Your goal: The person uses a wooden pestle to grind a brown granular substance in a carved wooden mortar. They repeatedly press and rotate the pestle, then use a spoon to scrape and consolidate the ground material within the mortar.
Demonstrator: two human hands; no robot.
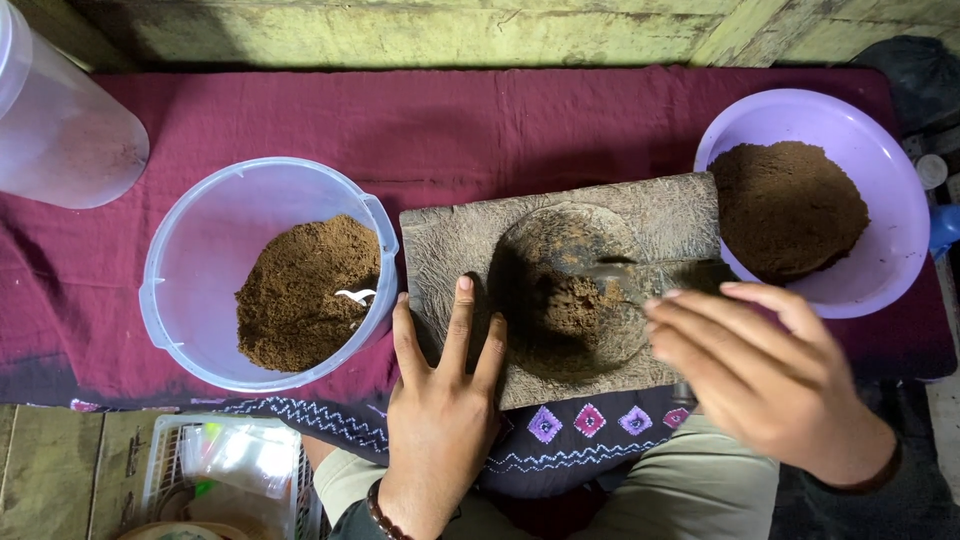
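A grey wooden block (450, 235) with a round hollow lies on a maroon cloth (420, 120). Brown powder (565, 315) fills part of the hollow. My left hand (440, 385) rests flat on the block's near left edge, fingers spread, holding nothing. My right hand (755, 370) is at the block's right side, fingers curled around a metal spoon (600, 270) whose bowl reaches into the hollow; the handle is mostly hidden by the fingers.
A clear plastic tub (190, 240) at left holds brown powder and a small white scoop (356, 295). A lilac bowl (900, 200) at right holds a heap of darker powder. A translucent jar (60, 120) lies far left. A wire basket (230, 470) sits below.
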